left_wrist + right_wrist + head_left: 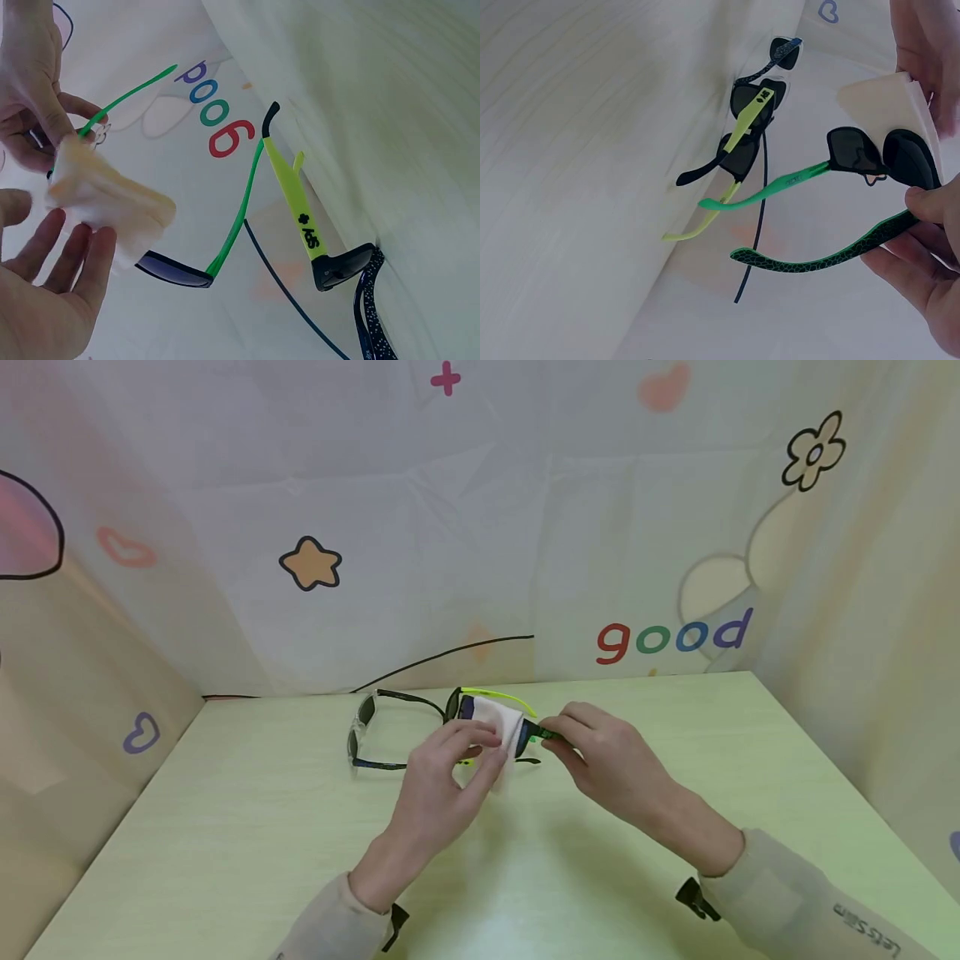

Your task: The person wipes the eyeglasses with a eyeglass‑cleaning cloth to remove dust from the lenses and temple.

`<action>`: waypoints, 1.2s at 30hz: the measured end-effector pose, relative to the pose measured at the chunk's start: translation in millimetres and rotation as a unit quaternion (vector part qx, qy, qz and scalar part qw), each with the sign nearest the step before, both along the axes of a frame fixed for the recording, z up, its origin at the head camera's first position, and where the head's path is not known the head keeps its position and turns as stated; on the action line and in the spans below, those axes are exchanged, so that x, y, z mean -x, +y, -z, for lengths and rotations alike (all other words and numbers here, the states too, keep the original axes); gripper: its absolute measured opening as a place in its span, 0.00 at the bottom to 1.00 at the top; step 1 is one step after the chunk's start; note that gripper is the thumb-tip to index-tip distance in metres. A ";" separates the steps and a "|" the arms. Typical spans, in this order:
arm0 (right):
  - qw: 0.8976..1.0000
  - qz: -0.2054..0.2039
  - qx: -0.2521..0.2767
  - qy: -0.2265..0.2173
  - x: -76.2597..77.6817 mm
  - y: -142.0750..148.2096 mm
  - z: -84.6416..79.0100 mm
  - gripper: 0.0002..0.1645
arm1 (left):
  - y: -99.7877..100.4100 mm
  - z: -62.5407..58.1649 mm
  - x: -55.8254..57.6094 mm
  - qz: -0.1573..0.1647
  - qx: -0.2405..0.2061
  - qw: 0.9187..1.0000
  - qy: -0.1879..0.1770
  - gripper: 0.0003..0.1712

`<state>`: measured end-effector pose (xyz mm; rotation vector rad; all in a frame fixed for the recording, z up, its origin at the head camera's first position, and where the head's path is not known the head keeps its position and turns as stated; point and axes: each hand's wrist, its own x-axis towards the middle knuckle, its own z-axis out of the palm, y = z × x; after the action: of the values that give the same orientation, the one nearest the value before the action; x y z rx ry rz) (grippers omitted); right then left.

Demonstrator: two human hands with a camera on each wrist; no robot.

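In the head view my right hand (611, 760) pinches a pair of sunglasses (851, 154) near one hinge, thumb on top. The sunglasses have dark lenses, one plain green temple and one black-and-green patterned temple, both unfolded. A white cloth (498, 717) is draped over the front of the lenses, hiding part of them. My left hand (442, 777) holds the cloth with its fingertips against the lens front, thumb and fingers bent around it. In the left wrist view the cloth (112, 199) is blurred beside the left fingers. The sunglasses are raised above the table.
Behind the hands, yellow-and-black sunglasses (746, 120) stand on the pale table (262, 852), temples unfolded. Clear-framed sunglasses (354, 747) with dark speckled temples stand to their left. A printed curtain (420, 527) hangs along the back and sides.
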<state>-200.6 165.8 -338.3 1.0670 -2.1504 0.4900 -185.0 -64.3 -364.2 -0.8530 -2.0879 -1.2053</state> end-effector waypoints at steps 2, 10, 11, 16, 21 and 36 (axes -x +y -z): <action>1.000 -0.001 0.000 -0.005 0.4 1.1 0.3 0.17 | -0.8 0.4 0.0 0.000 0.011 1.000 0.005 0.06; 1.000 -0.015 -0.003 -0.008 0.4 1.0 -0.5 0.19 | -1.8 0.6 3.4 -0.010 0.032 0.997 0.069 0.10; 1.000 -0.017 -0.004 -0.007 0.2 0.7 -0.6 0.19 | -1.5 0.3 3.7 -0.008 0.032 0.996 0.077 0.10; 1.000 -0.022 -0.009 0.000 -1.4 -0.1 -1.1 0.20 | -0.2 -1.5 3.0 0.017 0.040 0.993 0.108 0.11; 1.000 -0.016 -0.018 -0.001 -2.8 -1.0 -1.3 0.19 | 0.6 -2.4 1.5 0.027 0.051 0.992 0.113 0.11; 1.000 -0.008 -0.009 -0.021 -2.8 2.9 -0.3 0.20 | -5.9 0.3 3.0 -0.029 0.061 0.994 0.087 0.11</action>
<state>-197.8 168.7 -338.0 1.0937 -2.1883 0.5045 -188.0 -70.3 -364.4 -0.9117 -2.0452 -0.9450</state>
